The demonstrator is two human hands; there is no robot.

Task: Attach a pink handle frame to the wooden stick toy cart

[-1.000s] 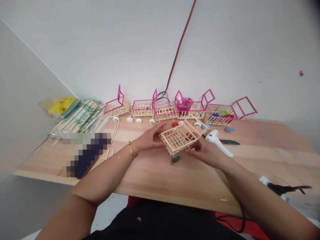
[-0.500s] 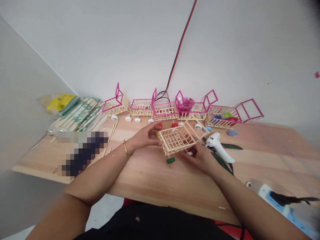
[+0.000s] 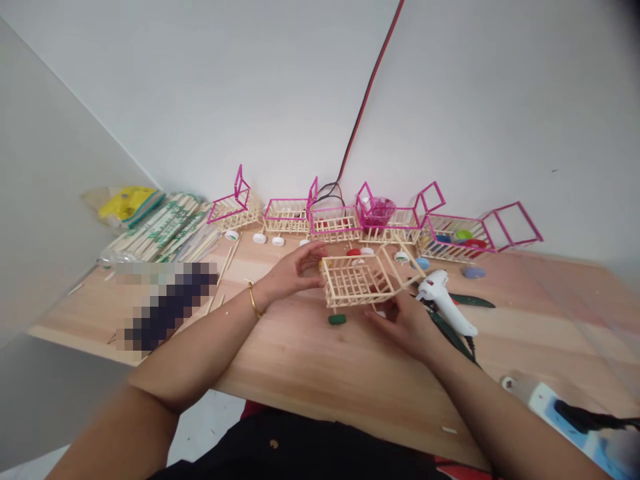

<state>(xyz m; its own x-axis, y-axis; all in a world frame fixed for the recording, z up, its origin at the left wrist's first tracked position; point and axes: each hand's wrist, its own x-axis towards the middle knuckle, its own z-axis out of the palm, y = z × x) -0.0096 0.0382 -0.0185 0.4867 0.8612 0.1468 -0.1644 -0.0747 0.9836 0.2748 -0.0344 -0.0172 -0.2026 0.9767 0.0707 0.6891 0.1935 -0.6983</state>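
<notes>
A small unpainted cart of thin wooden sticks (image 3: 355,280) is between my hands over the middle of the table, with bottle-cap wheels below it. A green cap (image 3: 337,319) shows at its near left corner. My left hand (image 3: 296,273) is curved around the cart's left end, fingers bent at a yellow cap that is partly hidden. My right hand (image 3: 400,321) grips the lower right side, near a white cap; some of its fingertips are behind the sticks. The cart's handle frame points to the upper right.
Carts with pink rims (image 3: 334,223) stand along the wall, one beside a pink cup (image 3: 379,213). A white glue gun (image 3: 447,303) lies right, near a power strip (image 3: 565,417). Packs of sticks (image 3: 167,227) and a yellow bag (image 3: 127,205) are left.
The stick cart has turned slightly between my hands, its front edge now more level. The view has shifted a little, so the table's things appear further right.
</notes>
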